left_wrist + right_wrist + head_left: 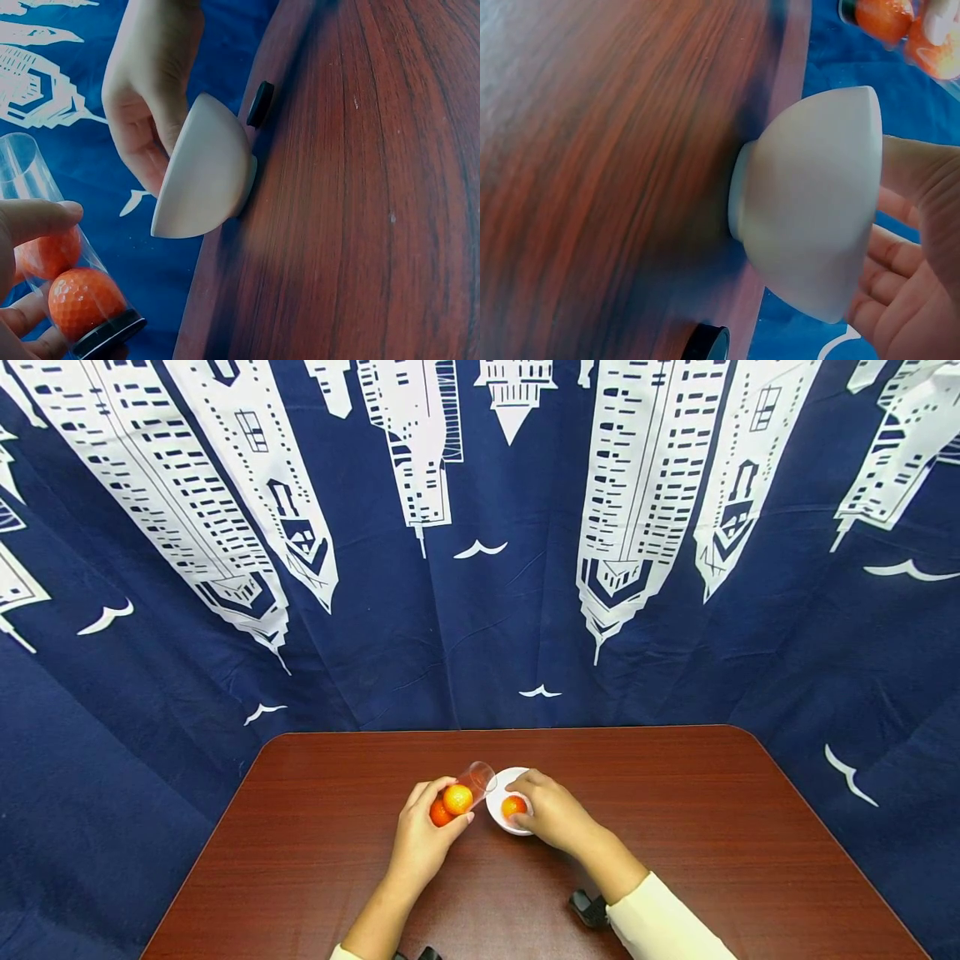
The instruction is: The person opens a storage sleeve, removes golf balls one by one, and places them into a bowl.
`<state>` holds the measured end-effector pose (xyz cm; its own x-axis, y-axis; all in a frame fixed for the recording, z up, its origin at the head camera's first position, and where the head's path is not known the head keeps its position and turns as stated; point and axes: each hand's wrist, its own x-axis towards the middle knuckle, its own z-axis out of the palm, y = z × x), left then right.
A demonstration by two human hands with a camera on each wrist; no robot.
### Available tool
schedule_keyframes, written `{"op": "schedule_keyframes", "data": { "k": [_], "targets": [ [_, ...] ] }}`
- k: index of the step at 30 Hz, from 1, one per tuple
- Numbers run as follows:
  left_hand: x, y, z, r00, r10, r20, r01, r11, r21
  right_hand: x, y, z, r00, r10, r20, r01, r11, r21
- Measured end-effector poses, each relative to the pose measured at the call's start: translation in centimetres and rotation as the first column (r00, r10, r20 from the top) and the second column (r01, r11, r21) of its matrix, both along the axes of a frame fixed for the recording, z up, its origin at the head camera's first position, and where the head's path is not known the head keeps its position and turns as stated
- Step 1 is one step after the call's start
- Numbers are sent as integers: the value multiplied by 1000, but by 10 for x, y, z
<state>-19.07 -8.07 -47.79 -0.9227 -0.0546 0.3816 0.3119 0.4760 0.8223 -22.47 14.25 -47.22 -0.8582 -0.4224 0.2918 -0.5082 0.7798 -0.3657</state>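
Note:
My left hand [429, 831] holds a clear plastic tube [478, 781] on a slant, its open end toward the bowl. Inside the tube are two orange golf balls [86, 304], dimpled and shiny, one behind the other. A black cap [111, 334] closes its lower end. To the right, a white bowl [497, 814] stands upright on the table. My right hand [558, 814] reaches over its rim, thumb and fingers curled about another orange golf ball [513, 807] inside. In both wrist views the bowl's wall hides that ball and the right fingertips.
The brown wooden table [300, 860] has rounded far corners. A small black round cap [260, 103] lies on it beside the bowl. Behind the far edge hangs a dark blue cloth [465, 635] printed with white buildings and birds.

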Motion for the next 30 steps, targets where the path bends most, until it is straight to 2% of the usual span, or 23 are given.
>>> {"op": "schedule_keyframes", "data": {
  "k": [7,13,17,25,30],
  "targets": [
    [0,-1,0,1000,-1,-8,1,1000,-9,3,4,3,1000,-22,-7,22,998,-53],
    [-1,-2,0,1000,2,-15,-3,1000,-22,8,10,4,999,-48,-6,47,988,-148],
    [-1,-2,0,1000,9,-19,-10,999,-40,11,13,3,998,-56,-42,47,979,-200],
    [2,-2,4,999,8,-37,-11,996,-83,15,18,0,994,-29,-110,-10,939,-343],
    [4,0,6,998,20,-63,-27,993,-117,20,21,2,997,-12,-72,-18,911,-412]
  ]
}}
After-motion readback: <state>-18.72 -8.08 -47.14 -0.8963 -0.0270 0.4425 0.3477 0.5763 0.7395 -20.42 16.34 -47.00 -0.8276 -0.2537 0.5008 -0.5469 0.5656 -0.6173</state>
